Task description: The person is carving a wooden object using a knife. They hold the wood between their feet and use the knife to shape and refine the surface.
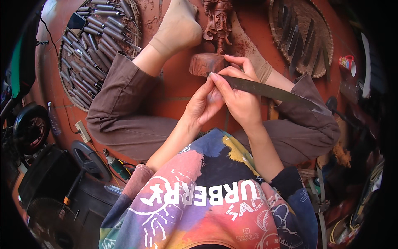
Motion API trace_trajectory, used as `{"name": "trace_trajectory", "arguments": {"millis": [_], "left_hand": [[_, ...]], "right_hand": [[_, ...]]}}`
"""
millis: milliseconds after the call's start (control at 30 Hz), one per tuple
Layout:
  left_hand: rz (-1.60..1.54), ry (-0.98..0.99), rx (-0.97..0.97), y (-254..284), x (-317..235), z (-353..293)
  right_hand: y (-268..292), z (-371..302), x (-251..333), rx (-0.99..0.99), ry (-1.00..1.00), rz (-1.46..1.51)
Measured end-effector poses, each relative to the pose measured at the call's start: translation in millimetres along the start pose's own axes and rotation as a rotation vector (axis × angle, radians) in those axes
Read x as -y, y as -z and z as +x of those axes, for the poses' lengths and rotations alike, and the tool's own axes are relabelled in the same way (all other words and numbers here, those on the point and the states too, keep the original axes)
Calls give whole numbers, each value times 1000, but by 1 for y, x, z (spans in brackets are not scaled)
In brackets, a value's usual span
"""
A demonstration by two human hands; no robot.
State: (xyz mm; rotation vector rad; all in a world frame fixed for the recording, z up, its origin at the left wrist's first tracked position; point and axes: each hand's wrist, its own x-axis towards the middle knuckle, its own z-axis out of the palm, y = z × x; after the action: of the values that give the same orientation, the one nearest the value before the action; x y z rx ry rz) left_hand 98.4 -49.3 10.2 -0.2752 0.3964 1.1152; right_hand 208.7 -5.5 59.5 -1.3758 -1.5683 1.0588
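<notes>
A long, flat, dark metal file slants from between my hands toward my right knee, its narrow end pointing right. My right hand grips its left end, the thumb laid along the edge and some fingers reaching over to the wooden base. My left hand is closed at that same end, thumb beside the right thumb; its fingertips are partly hidden. Just beyond both hands is a reddish-brown wooden block base, joined to a carved wooden figure that extends away between my feet.
A round woven tray at the left holds many chisel-like tools and a phone. Another woven tray at the right carries several flat files. A red cup, a power strip and a green rotary tool are around me.
</notes>
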Motion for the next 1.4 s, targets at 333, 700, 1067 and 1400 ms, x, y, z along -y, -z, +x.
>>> {"name": "trace_trajectory", "arguments": {"millis": [333, 700, 1067, 1400], "left_hand": [[-10, -111, -67, -6, 15, 7], [-16, -154, -80, -12, 21, 6], [-68, -156, -75, -15, 16, 7], [410, -62, -329, -44, 17, -15]], "right_hand": [[17, 14, 7, 188, -80, -7], [15, 28, 16, 249, 105, -166], [14, 30, 23, 329, -27, -229], [32, 42, 14, 279, -282, 84]]}}
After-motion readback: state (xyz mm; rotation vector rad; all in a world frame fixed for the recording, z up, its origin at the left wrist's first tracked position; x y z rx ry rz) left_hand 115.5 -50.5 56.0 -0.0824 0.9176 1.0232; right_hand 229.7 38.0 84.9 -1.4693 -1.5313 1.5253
